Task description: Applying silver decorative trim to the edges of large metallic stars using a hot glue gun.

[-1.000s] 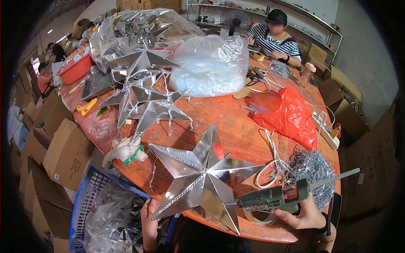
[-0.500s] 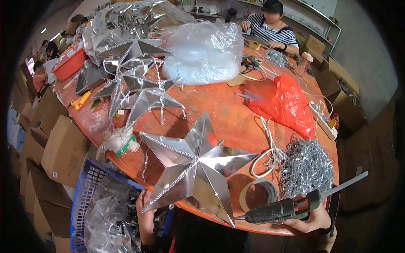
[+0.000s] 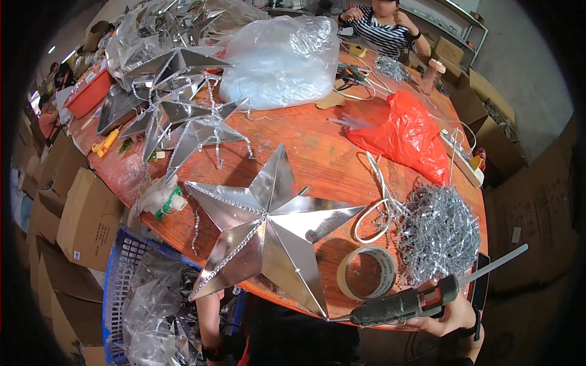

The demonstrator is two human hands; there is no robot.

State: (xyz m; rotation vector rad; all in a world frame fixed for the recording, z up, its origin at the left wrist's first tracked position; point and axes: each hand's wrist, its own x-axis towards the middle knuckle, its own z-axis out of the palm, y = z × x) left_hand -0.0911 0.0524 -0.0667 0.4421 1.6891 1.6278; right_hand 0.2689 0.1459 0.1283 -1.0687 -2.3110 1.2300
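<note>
A large silver five-pointed star (image 3: 293, 256) of shiny folded sheet leans over the table's near edge. Silver tinsel cord lines two of its ridges, on the left and lower-left points. My left hand (image 3: 210, 299) is at the lower-left point, closed on it from behind, its fingertips hidden by the star. In my right hand (image 3: 448, 317) is a dark hot glue gun (image 3: 390, 308) with a pale glue stick (image 3: 494, 263) poking out of its back. Its nozzle meets the tip of the star's lower-right point; whether glue is coming out cannot be seen.
Beside the gun lie a tape roll (image 3: 366, 273), a silver tinsel heap (image 3: 439, 235) and a white cord (image 3: 383, 207). Farther off are a red bag (image 3: 403, 137), a clear plastic bag (image 3: 281, 67) and more stars (image 3: 195, 131). A blue basket (image 3: 119, 287) stands left; a person (image 3: 384, 30) sits opposite.
The whole view has shifted slightly, so the table's things appear farther up and left. My hands keep their holds, nozzle still at the star's tip. The person opposite has raised both hands.
</note>
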